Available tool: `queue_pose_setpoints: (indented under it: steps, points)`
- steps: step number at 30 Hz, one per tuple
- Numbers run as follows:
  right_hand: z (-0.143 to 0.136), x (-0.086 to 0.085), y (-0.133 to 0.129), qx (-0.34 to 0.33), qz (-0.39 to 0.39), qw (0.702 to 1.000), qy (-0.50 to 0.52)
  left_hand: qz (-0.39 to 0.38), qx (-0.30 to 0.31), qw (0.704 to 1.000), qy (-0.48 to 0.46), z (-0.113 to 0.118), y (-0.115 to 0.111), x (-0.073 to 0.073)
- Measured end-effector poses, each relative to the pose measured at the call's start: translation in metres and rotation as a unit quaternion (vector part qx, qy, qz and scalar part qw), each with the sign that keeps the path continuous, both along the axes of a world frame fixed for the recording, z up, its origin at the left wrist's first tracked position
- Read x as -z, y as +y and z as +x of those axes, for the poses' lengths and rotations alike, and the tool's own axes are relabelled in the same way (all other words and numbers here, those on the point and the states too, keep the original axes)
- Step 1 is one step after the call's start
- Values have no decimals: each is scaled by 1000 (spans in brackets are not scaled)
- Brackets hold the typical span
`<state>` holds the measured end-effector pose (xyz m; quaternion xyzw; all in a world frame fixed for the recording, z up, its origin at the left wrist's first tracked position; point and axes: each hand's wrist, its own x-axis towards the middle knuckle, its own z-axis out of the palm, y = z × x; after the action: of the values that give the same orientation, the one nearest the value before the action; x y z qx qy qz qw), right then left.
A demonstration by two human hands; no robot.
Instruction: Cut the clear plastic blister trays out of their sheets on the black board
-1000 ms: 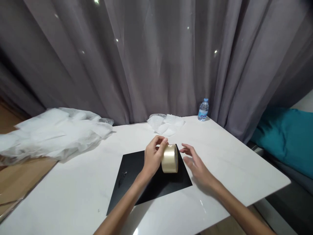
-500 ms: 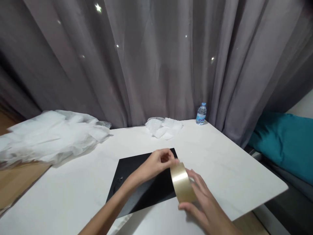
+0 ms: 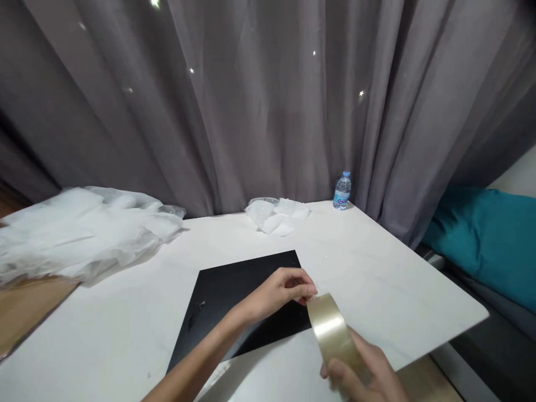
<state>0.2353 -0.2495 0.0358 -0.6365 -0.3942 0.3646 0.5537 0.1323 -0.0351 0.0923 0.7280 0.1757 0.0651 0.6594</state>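
"What are we holding?"
"Our right hand [image 3: 368,371] grips the tape roll [image 3: 333,326], and our left hand [image 3: 288,285] pinches at its upper edge."
"Where do we have it?"
"Over the white table [image 3: 377,285], by the near right corner of the black sheet [image 3: 226,290]. Farther out, we see crumpled wrapping [image 3: 274,216] and a bottle [image 3: 342,192]."

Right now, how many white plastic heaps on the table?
2. Large heap at the table's left, partly over cardboard, cut off by the frame; small heap at the back, left of the bottle. More could lie out of frame.
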Motion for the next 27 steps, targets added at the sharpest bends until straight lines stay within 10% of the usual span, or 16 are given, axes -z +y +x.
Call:
queue_pose_setpoints:
  steps: [15,27]
  points:
    - [54,-43,103,97,42,989,105,17,-106,994,-8,102,103,20]
    - [42,-30,104,78,-33,996,2,19,-75,997,-8,93,151,25]
